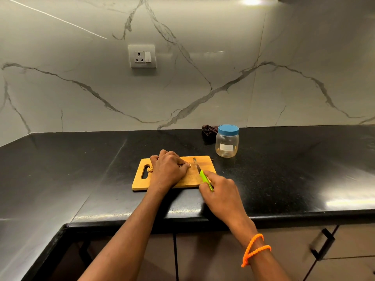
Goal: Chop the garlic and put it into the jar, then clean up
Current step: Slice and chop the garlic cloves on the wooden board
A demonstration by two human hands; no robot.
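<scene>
The board (188, 177) lies flat on the black counter (81, 169). The left hand (167, 169) rests on it, fingers curled, pinning a small pale garlic piece (188, 165) at the fingertips. The right hand (220, 191) grips the green handle of the knife (199, 169), blade on the board just right of the garlic. The jar (227, 141), blue lid on, stands upright behind the board's right corner. A dark crumpled object (209, 131) lies behind the jar; what it is cannot be told.

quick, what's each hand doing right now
Left hand: fingers curled, pinning a garlic piece on the cutting board.
Right hand: gripping the green-handled knife.
</scene>
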